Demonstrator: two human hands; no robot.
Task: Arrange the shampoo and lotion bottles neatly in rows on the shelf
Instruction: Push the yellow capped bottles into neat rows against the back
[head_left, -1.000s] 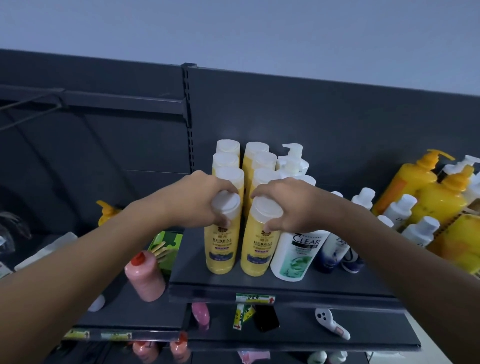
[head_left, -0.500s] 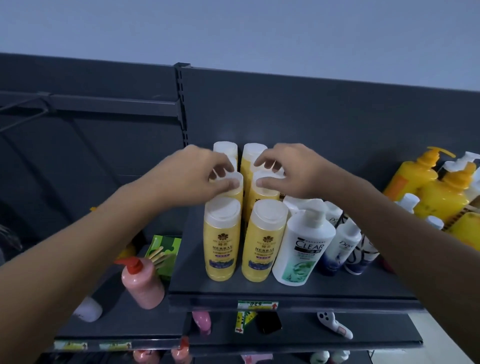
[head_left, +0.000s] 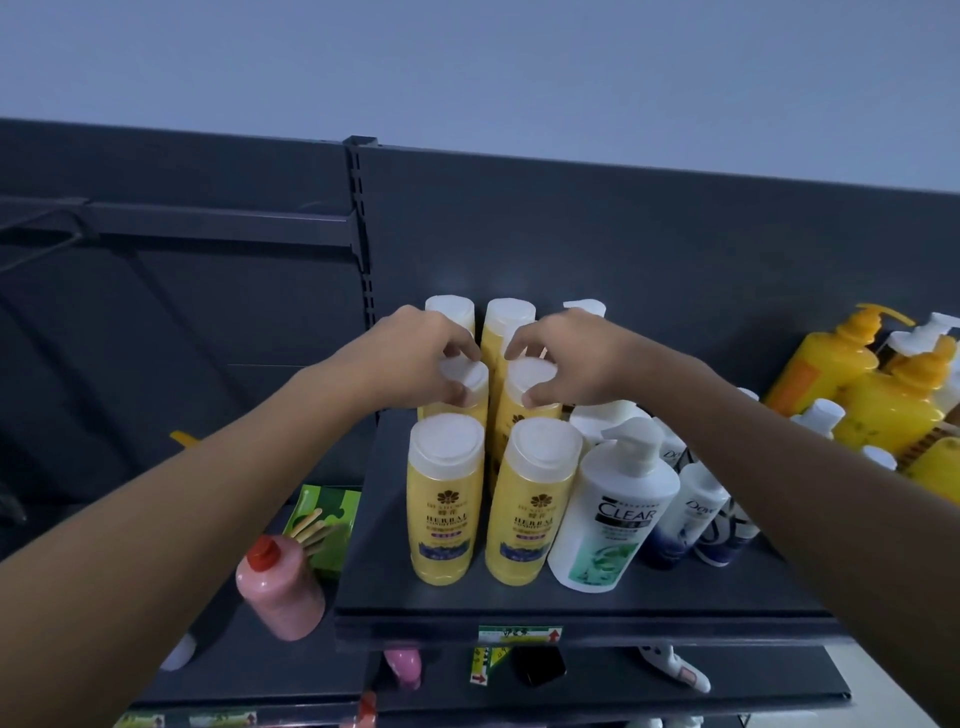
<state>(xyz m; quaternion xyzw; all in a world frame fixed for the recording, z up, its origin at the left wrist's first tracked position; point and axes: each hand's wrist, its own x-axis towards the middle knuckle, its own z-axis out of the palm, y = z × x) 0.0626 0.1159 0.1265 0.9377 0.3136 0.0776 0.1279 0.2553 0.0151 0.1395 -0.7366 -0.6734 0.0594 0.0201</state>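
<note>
Two rows of yellow herbal shampoo bottles with white caps run front to back on the dark shelf (head_left: 727, 597). The front pair (head_left: 445, 499) (head_left: 535, 501) stands free near the shelf edge. My left hand (head_left: 415, 358) grips the cap of the second bottle in the left row (head_left: 467, 379). My right hand (head_left: 566, 358) grips the cap of the second bottle in the right row (head_left: 530, 376). Further yellow bottles (head_left: 506, 317) stand behind, partly hidden by my hands. A white Clear pump bottle (head_left: 613, 509) stands right of the yellow rows.
Small white Dove bottles (head_left: 685, 519) stand right of the Clear bottle. Large yellow pump bottles (head_left: 893, 400) crowd the far right. A pink bottle with a red cap (head_left: 280, 587) and a green box (head_left: 327, 514) sit on the lower left shelf. More items lie on the shelf below.
Both hands left the front pair of yellow bottles and moved back to the second pair, where they now close on the caps. The view has drawn closer to the shelf.
</note>
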